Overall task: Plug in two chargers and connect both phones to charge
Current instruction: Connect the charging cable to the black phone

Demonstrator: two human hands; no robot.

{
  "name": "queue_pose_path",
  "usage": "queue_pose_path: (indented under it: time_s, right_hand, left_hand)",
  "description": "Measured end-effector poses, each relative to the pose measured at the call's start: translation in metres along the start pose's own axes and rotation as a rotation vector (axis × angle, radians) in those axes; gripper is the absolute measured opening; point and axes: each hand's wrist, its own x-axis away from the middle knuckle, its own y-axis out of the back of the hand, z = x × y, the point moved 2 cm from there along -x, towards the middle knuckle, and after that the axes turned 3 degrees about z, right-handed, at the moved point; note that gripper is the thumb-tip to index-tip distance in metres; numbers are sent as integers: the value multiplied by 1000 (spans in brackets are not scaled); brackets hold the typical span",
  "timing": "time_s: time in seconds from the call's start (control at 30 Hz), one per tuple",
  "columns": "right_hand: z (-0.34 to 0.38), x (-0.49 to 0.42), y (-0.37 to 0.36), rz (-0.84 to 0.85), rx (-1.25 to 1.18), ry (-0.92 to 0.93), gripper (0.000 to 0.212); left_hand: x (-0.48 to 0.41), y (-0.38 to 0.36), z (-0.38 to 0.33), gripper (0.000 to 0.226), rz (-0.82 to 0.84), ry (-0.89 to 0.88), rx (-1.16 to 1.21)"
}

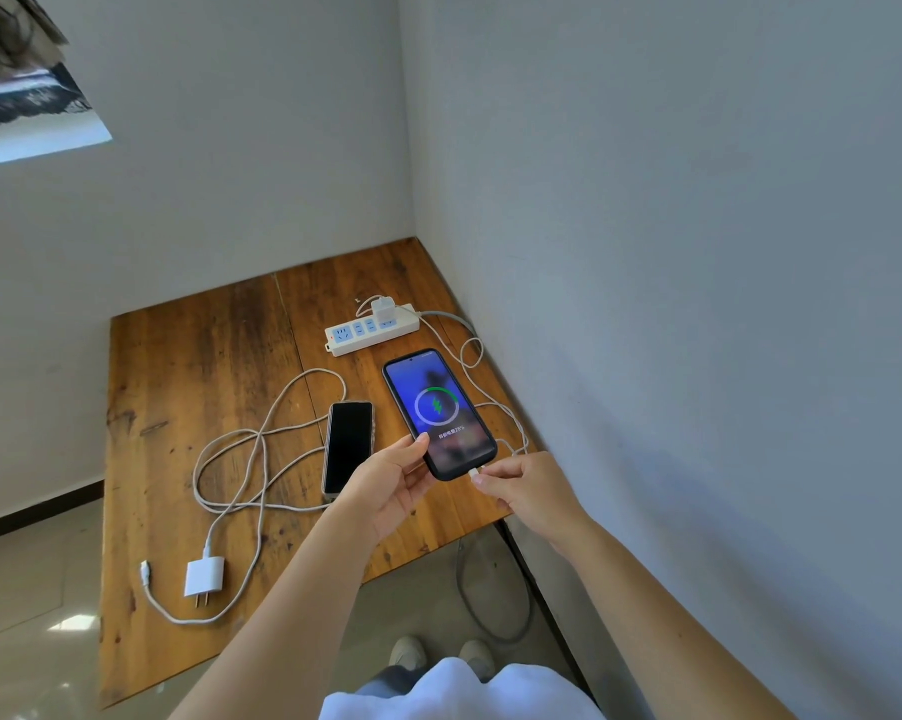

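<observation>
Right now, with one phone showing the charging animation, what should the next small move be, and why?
Probably let go of the lit phone and reach for the loose charger. Its prongs lie bare on the table, the power strip has free sockets, and the dark phone has no cable connected.

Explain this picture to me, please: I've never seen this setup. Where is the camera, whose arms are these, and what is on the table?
There is one view, from a camera worn on a person's head, looking down at their bare arms. No machine is involved.

The left hand holds a lit phone showing a charging symbol. The right hand pinches the cable plug at the phone's bottom end. That cable runs to a charger seated in the power strip.

On the wooden table also lie a dark phone, with no cable visibly in it, and a second charger, unplugged, with its looped cable.
</observation>
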Motion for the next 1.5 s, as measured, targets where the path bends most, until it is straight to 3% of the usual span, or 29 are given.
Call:
queue_pose_path:
  time_s: [0.4,0.97,1.5]
  right_hand:
    - [-4,-4,-1,7,6,-13,16]
    - [-10,-26,8,31,25,-62,24]
    - [-26,-70,20,23,41,-176,17]
  left_hand:
    - [-3,-3,-2,31,-25,12,-48]
    - [-30,-11,-3,18,-51,39,-103]
    - [-85,-18,-6,24,-82,134,-195]
